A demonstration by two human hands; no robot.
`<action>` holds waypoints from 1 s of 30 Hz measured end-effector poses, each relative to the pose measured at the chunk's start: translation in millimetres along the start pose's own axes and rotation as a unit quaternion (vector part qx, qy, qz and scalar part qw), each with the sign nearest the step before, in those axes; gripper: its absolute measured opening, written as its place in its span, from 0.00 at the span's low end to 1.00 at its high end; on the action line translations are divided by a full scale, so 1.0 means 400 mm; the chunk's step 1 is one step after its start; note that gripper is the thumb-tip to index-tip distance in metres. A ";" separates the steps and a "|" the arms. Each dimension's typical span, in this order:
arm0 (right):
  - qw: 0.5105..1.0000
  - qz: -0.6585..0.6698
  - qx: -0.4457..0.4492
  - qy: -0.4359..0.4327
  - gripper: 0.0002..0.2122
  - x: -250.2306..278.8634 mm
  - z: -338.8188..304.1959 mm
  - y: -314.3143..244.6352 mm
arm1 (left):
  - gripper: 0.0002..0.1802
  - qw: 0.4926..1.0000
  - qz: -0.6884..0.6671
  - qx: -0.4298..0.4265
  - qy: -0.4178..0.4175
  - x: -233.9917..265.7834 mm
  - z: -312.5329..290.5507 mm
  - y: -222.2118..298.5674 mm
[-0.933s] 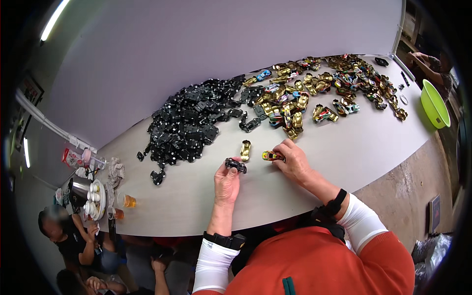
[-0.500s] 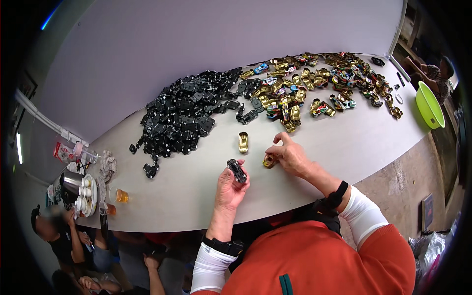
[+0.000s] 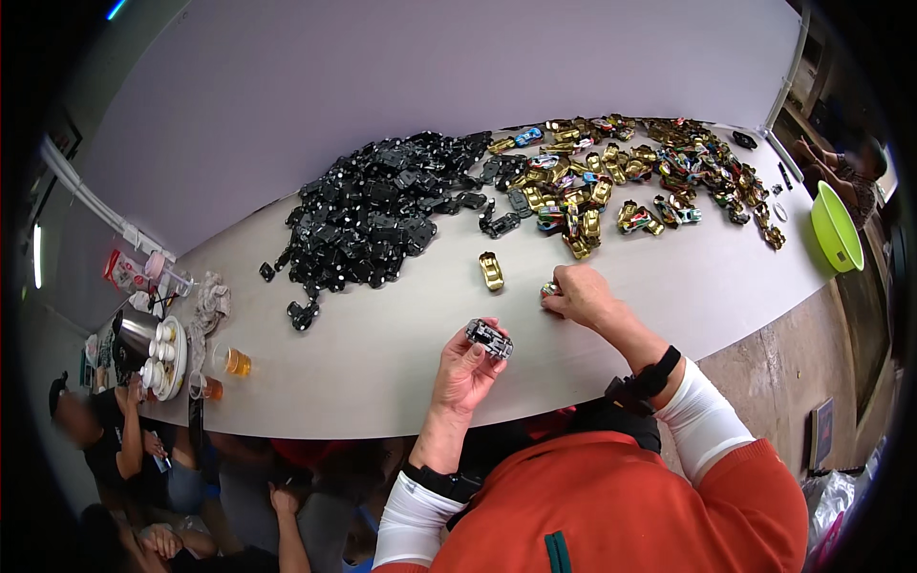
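Observation:
My left hand [image 3: 462, 377] grips a toy car chassis [image 3: 489, 338], black and grey, holding it above the front of the table. To its right, my right hand [image 3: 585, 298] has its fingers closed on a small toy car body [image 3: 549, 288] at the tabletop. Only a colourful edge of that body shows; the fingers hide the rest. Between the hands and the heaps lies a single gold toy car body [image 3: 491, 271]. Beyond it, a big heap of black toy car chassis [image 3: 368, 215] spreads on the left, and gold and multicoloured car bodies [image 3: 573, 196] on the right.
A lime-green basin [image 3: 836, 229] stands at the table's right end. At the left end are a tray of white cups [image 3: 170, 358], a plastic cup of amber drink [image 3: 237, 362] and a crumpled cloth [image 3: 212, 301]. People sit at the lower left and far right.
My left hand has turned the chassis, so a greyer side shows. My right hand's fingers have closed in around the car body, a little farther from me. The view has shifted slightly.

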State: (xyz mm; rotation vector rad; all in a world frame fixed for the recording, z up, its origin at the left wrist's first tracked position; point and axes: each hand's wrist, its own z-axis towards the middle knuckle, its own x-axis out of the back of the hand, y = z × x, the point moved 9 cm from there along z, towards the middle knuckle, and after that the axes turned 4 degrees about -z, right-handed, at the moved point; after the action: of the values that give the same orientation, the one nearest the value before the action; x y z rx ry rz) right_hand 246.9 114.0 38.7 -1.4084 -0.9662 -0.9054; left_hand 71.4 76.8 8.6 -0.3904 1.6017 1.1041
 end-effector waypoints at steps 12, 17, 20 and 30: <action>0.856 0.510 0.085 0.001 0.08 0.081 -0.128 -0.160 | 0.19 0.996 0.055 -0.071 0.030 -0.016 0.004 0.025; 0.868 0.485 0.108 0.027 0.08 0.086 -0.138 -0.172 | 0.19 0.996 0.052 -0.069 0.027 -0.018 0.009 0.026; 0.880 0.458 0.120 0.037 0.09 0.091 -0.140 -0.177 | 0.18 0.995 0.068 -0.066 0.027 -0.027 0.009 0.024; 0.913 0.273 0.262 0.151 0.18 0.142 -0.181 -0.228 | 0.14 0.982 0.177 -0.064 0.021 -0.059 0.007 0.016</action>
State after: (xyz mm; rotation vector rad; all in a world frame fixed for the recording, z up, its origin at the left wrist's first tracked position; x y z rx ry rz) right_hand 183.0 46.1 129.0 -0.9552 -0.4796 -0.3800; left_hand 76.3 75.6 32.6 -0.2173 1.6822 1.4823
